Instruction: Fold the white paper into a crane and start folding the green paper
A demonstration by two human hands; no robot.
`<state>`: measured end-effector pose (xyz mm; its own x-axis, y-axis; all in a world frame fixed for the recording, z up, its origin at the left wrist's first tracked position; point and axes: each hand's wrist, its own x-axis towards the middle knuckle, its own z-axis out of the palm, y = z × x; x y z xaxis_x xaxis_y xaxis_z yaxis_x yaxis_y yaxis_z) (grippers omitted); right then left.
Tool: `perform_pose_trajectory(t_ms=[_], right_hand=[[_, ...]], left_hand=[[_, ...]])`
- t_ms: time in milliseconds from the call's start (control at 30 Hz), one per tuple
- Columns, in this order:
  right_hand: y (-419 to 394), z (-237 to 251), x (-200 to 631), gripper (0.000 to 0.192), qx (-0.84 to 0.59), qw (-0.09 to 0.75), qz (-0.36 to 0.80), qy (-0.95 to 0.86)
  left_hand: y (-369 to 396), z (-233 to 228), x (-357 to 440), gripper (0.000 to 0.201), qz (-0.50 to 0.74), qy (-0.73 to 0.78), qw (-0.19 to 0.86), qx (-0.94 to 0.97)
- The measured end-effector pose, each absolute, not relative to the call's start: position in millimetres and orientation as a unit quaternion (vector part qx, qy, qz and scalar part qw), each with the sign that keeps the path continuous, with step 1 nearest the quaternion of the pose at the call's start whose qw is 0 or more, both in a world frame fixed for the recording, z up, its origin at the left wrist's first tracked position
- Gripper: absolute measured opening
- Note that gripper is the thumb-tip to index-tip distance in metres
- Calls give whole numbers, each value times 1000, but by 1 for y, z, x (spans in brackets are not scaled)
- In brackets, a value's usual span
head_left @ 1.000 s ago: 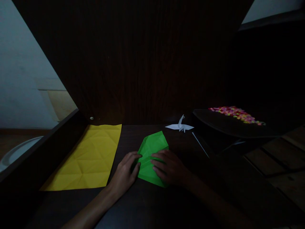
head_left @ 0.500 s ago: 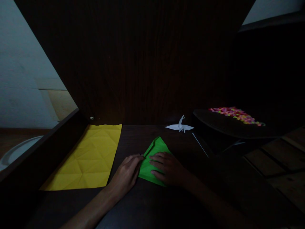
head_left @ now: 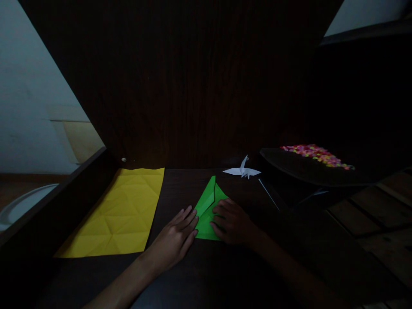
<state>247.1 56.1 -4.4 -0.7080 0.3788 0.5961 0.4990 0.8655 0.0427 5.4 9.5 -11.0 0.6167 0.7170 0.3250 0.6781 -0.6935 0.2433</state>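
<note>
The green paper (head_left: pixel 207 210) lies flat on the dark desk (head_left: pixel 225 274), folded into a narrow triangle whose point aims toward 12 o'clock, at the wooden back panel (head_left: pixel 193 86), and whose wide base sits nearest the person. Its long axis runs from about 6 to 12 o'clock, leaning slightly to 1. The left hand (head_left: pixel 175 240) rests at the paper's 8 o'clock, flat on the desk with fingers (head_left: pixel 189 219) stretched out and spread, the tips touching the left sloping edge; it grips nothing. The right hand (head_left: pixel 233 223) lies at the paper's 4 o'clock, palm down, fingers curled a little and pressing on the lower right part of the fold; it pins the sheet rather than grasping it. Both hands are about equally near, one on each side of the central crease, though the right covers more of the paper.

At 9 o'clock from the fold, well apart, a creased yellow sheet (head_left: pixel 120 214) lies spread open along the desk's left rim. At 1 o'clock, near the back panel, stands a small white paper crane (head_left: pixel 243 171). Further toward 2 o'clock a dark tray (head_left: pixel 289 167) carries a heap of small multicoloured pieces (head_left: pixel 317 154), too small to identify.
</note>
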Motion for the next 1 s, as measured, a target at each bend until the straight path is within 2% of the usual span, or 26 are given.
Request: perform_pose_trajectory(t_ms=[200,367,500,733,1000], right_hand=[[53,12,224,17,-269,322,-60,-906],[41,17,191,47,-265,233,54,-934],[40,6,188,60,-289,165,107,-937],[49,-7,208,62,-314,139,125,-931],[72,-10,219,57,-350,124,68,-926]], left_hand=[[4,-10,8,44,167,388,44,905],[-4,2,10,46,137,382,69,911],[-8,-1,9,58,136,387,73,909],[-9,-13,6,71,119,390,72,910],[-12,-8,6,74,108,401,84,906]])
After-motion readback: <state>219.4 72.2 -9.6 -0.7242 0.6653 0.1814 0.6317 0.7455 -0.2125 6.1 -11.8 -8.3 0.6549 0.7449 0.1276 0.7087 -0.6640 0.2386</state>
